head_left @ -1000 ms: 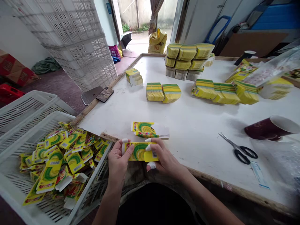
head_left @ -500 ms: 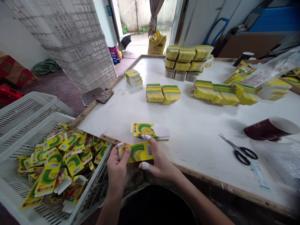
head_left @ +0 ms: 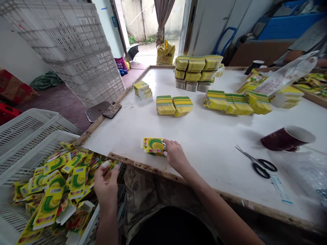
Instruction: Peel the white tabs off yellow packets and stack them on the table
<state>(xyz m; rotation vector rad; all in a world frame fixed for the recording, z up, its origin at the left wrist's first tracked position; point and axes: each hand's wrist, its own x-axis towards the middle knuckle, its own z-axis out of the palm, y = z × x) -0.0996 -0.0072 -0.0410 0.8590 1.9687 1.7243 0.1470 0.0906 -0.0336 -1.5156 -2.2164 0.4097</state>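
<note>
My right hand (head_left: 176, 156) is at a small stack of flat yellow cartons (head_left: 153, 145) near the table's front edge. Its thumb and fingers close round the stack's right end, and white tape wraps the fingertips. My left hand (head_left: 107, 183) is above the right side of a white plastic crate (head_left: 63, 136). Its fingers are curved and apart, with no carton seen held in them. Yellow-and-green folded boxes (head_left: 78, 180) lie heaped in the crate, some with white flaps standing out.
Bundled cartons (head_left: 195, 69) stand stacked at the back, with more bundles (head_left: 166, 105) in front. Scissors (head_left: 258, 163), a dark mug (head_left: 283, 139) and clear plastic (head_left: 298, 170) lie right. A phone (head_left: 112, 110) rests at the left edge. Another person's arm (head_left: 293, 56) shows far right.
The box held between both hands has left them. My left hand has moved left and down over the crate; my right hand has gone forward onto the carton stack. The view has shifted slightly.
</note>
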